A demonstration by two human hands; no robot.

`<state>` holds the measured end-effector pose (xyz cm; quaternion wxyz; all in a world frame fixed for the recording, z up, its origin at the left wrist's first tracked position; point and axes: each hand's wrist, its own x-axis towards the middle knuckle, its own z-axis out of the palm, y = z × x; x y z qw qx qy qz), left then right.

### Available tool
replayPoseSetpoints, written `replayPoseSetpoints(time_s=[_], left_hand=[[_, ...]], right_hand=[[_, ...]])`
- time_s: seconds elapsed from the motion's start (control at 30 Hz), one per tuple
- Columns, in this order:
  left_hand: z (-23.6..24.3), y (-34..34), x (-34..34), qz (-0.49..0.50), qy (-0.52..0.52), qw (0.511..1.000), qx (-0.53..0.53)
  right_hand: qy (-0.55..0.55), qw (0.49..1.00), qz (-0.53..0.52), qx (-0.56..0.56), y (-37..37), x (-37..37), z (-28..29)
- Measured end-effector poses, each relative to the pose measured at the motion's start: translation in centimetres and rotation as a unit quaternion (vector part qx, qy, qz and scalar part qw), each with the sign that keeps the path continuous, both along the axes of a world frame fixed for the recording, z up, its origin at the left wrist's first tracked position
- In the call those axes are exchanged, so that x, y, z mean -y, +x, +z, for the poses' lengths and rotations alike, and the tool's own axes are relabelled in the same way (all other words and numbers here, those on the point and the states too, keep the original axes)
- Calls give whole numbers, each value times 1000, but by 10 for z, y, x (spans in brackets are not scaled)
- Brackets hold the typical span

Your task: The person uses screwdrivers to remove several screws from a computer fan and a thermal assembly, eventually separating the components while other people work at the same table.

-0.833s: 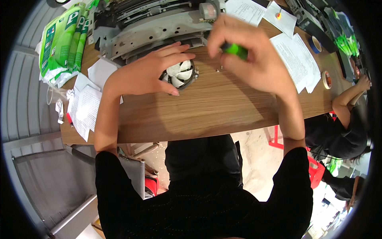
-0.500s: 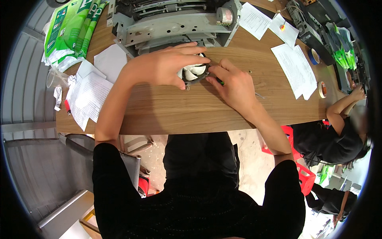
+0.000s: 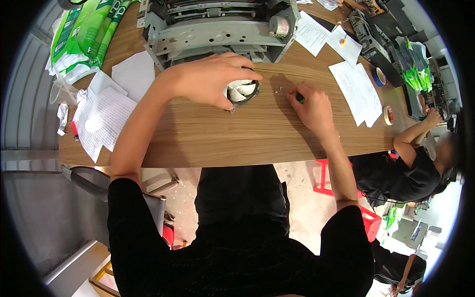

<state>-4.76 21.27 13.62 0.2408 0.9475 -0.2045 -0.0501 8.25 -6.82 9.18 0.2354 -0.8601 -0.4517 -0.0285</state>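
My left hand (image 3: 210,81) is curled around a small round cooling fan (image 3: 242,90) with pale blades and a dark rim, gripping it from its left side on the wooden table. The palm and fingers cover part of the fan. To the right, apart from the fan, my right hand (image 3: 314,106) is closed on a small tool with a green and black handle (image 3: 300,98). Most of that tool is hidden in the fingers. Between the hands, a few tiny bits (image 3: 279,90) lie on the tabletop, too small to name.
Just beyond the fan stands an opened grey metal machine chassis (image 3: 208,39) with a motor (image 3: 279,26). Printed sheets (image 3: 106,119) and green packages (image 3: 81,42) lie left. More papers (image 3: 354,91), blue tape (image 3: 379,76) and another person (image 3: 410,168) are at right.
My right hand has drawn away from the fan to the right with the green and black tool. The left hand keeps its grip on the fan. The whole view has shifted slightly.
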Motion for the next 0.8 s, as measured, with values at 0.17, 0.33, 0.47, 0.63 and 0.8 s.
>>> replayPoseSetpoints(time_s=[0.17,0.33,0.47,0.63,0.8], left_hand=[[11,-1,-5,24,-49,998,29],[24,0,-14,45,-193,980,23],[25,1,-9,52,-406,912,-33],[19,5,-2,95,-624,767,-114],[20,-9,23,138,-552,811,-140]], right_hand=[[-25,999,-28,29,1,8,-11],[2,999,-47,13,-10,7,4],[92,995,-16,-24,-29,-4,32],[120,990,-13,-70,-46,-11,57],[189,979,25,-69,-58,-12,61]])
